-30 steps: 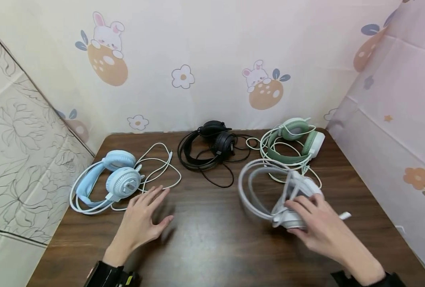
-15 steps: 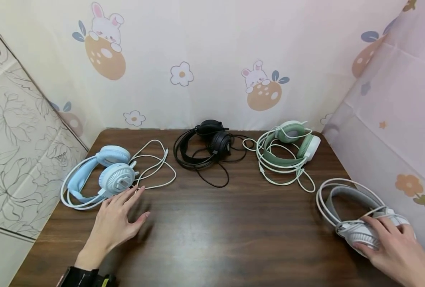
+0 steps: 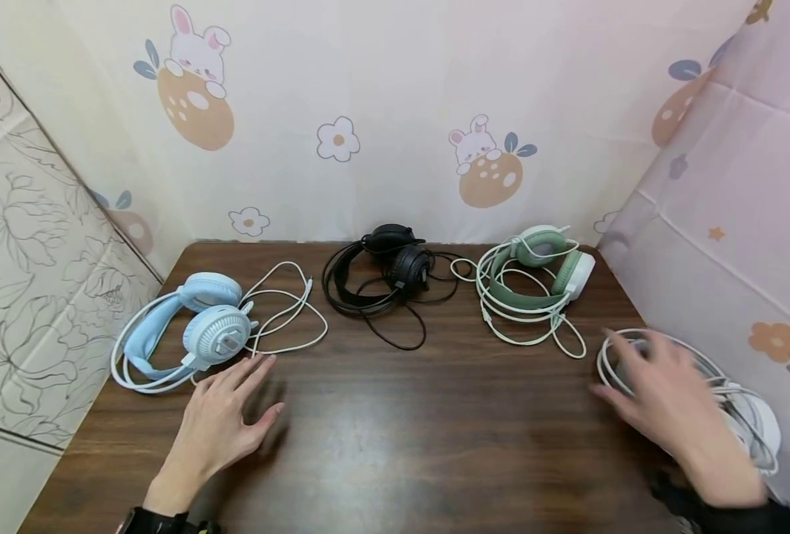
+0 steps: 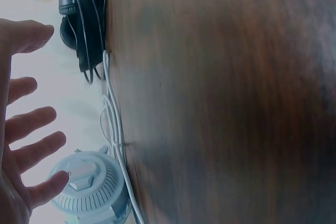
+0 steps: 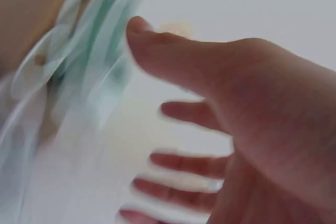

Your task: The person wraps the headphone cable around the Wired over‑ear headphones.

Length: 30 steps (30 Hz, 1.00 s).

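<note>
White-and-grey headphones [image 3: 755, 423] lie at the table's right edge against the wall cloth, partly hidden by my right hand [image 3: 678, 408]. That hand is blurred, its fingers spread and holding nothing, over the headband. In the right wrist view its thumb and fingers stand apart. My left hand [image 3: 217, 426] hovers or rests near the table, fingers spread, just in front of the light blue headphones [image 3: 217, 334]; whether it touches the table I cannot tell. Black headphones [image 3: 384, 271] lie at the back middle. Green-and-white headphones [image 3: 535, 274] with a coiled white cable lie at the back right.
The brown wooden table [image 3: 395, 423] ends at a patterned back cloth [image 3: 395, 111] and a right side cloth [image 3: 735, 222]. A white cable [image 3: 308, 304] trails loosely right of the light blue headphones. A thin black cable [image 3: 421, 326] loops forward from the black pair.
My right hand carried the white-and-grey headphones rightward to the table's right edge, then let go and moved up-left off the ear cups. The left hand has shifted slightly left in view.
</note>
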Available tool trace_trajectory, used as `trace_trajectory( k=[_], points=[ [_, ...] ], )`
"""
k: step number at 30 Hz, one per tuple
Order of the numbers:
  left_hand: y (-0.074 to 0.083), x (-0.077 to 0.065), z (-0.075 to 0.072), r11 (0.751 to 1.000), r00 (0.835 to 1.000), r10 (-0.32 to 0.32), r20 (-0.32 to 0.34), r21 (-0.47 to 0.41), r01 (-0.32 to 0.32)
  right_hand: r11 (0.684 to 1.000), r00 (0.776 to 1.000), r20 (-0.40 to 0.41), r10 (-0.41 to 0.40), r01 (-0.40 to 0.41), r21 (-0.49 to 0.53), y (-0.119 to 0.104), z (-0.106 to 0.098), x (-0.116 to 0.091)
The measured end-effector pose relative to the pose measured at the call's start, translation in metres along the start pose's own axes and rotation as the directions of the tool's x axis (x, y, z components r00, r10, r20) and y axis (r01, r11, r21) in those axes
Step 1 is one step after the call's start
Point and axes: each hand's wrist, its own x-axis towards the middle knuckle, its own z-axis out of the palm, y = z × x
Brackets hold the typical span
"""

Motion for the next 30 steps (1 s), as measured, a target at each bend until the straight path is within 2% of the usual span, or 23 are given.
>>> trace_trajectory(
  k=[1, 3, 6, 9, 11, 14, 16, 18, 23, 26, 30],
  points=[
    [0.001, -0.002, 0.000, 1.000, 1.000, -0.003, 0.002, -0.002, 0.003, 0.993, 0.992, -0.056, -0.116, 0.118, 0.028, -0.018, 0.007, 0.022],
    [0.003, -0.005, -0.001, 1.000, 1.000, -0.016, 0.014, -0.006, 0.016, 0.947, 0.945, -0.113, -0.307, 0.315, 0.065, -0.055, 0.028, 0.067],
    [0.006, -0.009, -0.002, 0.999, 0.999, -0.037, 0.033, -0.008, 0.037, 0.878, 0.881, -0.080, -0.466, 0.472, 0.083, -0.104, 0.069, 0.127],
    [0.008, -0.013, -0.001, 0.999, 0.998, -0.049, 0.044, -0.012, 0.050, 0.857, 0.859, -0.010, -0.512, 0.511, 0.062, -0.137, 0.109, 0.169],
    [0.009, -0.015, -0.001, 0.999, 0.998, -0.048, 0.047, -0.014, 0.048, 0.860, 0.860, 0.026, -0.509, 0.507, 0.049, -0.150, 0.131, 0.188],
    [0.007, -0.016, -0.002, 0.999, 0.997, -0.045, 0.058, -0.006, 0.045, 0.877, 0.876, 0.052, -0.480, 0.479, 0.042, -0.157, 0.157, 0.207],
    [0.006, -0.017, -0.004, 0.999, 0.997, -0.046, 0.060, -0.002, 0.046, 0.884, 0.883, 0.051, -0.467, 0.465, 0.038, -0.158, 0.168, 0.215],
    [0.005, -0.017, -0.006, 0.998, 0.997, -0.057, 0.059, 0.004, 0.057, 0.881, 0.881, 0.036, -0.472, 0.472, 0.027, -0.158, 0.175, 0.219],
    [0.006, -0.011, -0.004, 0.998, 0.996, -0.060, 0.065, -0.010, 0.061, 0.867, 0.867, 0.001, -0.498, 0.498, -0.010, -0.154, 0.177, 0.210],
    [0.009, -0.006, 0.000, 0.999, 0.997, -0.041, 0.072, -0.029, 0.043, 0.862, 0.862, -0.008, -0.508, 0.508, -0.013, -0.151, 0.171, 0.194],
    [0.012, -0.002, 0.003, 0.998, 0.997, -0.031, 0.071, -0.044, 0.034, 0.840, 0.840, -0.021, -0.542, 0.542, 0.020, -0.146, 0.157, 0.155]
  ],
)
